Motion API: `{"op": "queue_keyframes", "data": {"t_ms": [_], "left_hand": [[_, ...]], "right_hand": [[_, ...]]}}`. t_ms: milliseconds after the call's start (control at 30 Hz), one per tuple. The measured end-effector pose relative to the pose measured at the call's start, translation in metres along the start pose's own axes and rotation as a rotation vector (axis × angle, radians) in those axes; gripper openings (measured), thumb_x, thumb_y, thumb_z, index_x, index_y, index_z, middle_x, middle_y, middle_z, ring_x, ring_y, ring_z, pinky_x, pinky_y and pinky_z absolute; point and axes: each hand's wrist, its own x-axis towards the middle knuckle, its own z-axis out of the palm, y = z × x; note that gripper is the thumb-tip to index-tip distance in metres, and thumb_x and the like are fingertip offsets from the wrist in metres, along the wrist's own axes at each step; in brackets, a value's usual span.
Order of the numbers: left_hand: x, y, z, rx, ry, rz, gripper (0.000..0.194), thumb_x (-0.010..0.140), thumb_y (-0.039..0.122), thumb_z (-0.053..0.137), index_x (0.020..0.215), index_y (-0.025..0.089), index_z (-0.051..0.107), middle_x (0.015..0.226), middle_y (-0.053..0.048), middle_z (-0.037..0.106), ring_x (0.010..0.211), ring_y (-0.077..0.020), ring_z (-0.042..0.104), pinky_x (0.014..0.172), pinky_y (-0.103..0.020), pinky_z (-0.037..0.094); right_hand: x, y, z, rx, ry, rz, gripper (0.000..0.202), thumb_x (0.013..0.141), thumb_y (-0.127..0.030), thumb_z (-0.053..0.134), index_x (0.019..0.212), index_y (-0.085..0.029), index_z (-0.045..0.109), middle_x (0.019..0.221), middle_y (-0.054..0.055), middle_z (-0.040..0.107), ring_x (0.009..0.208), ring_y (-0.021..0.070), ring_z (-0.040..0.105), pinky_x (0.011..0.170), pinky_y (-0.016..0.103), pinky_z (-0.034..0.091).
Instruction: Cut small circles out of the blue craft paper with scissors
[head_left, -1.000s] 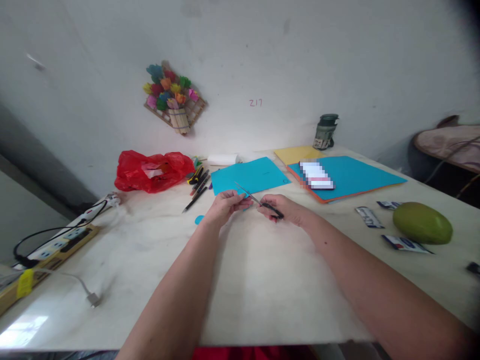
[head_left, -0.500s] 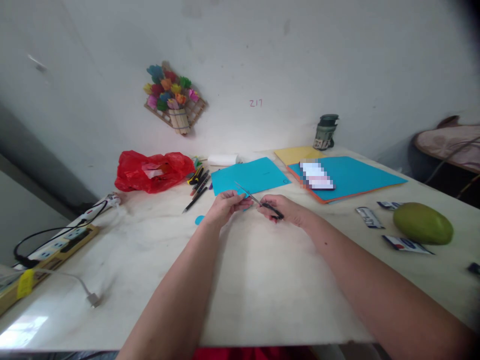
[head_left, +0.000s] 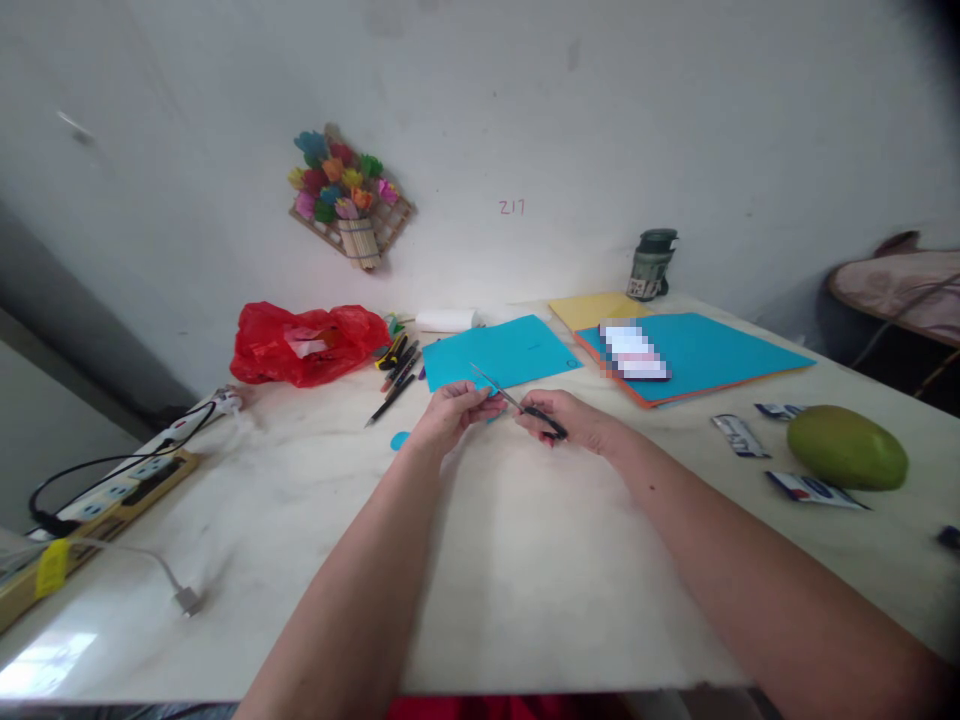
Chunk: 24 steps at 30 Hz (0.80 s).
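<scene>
My right hand is closed around the black handles of a pair of scissors, whose blades point up and to the left. The fingers of my left hand pinch a small piece of blue paper beside the blades; most of that piece is hidden by the fingers. Behind both hands lies a blue sheet with a small circle drawn near its right corner. A cut blue disc rests on the table, left of my left wrist.
Pens and a red plastic bag lie at the left back. A phone rests on stacked coloured sheets. A green mango and small packets are at right, a power strip at left.
</scene>
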Motion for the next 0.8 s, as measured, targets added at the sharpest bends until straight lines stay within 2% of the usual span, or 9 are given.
{"op": "queue_keyframes", "data": {"t_ms": [167, 800], "left_hand": [[0.0005, -0.0003, -0.0006, -0.004, -0.002, -0.009, 0.022, 0.067, 0.019, 0.071, 0.064, 0.011, 0.052, 0.082, -0.013, 0.070, 0.079, -0.0230, 0.068, 0.076, -0.032, 0.050], [0.0008, -0.0004, -0.0011, 0.004, -0.021, -0.019, 0.018, 0.067, 0.019, 0.071, 0.067, 0.009, 0.056, 0.082, -0.013, 0.070, 0.078, -0.0222, 0.068, 0.074, -0.031, 0.051]], "right_hand": [[0.0000, -0.0001, 0.0001, -0.069, 0.017, 0.006, 0.026, 0.068, -0.039, 0.063, 0.070, -0.017, 0.049, 0.051, -0.006, 0.046, 0.041, 0.0064, 0.042, 0.040, 0.021, 0.030], [0.0006, 0.0012, -0.0020, -0.080, -0.006, 0.013, 0.030, 0.069, -0.045, 0.063, 0.071, -0.017, 0.049, 0.050, -0.006, 0.047, 0.041, 0.0064, 0.042, 0.039, 0.020, 0.027]]}}
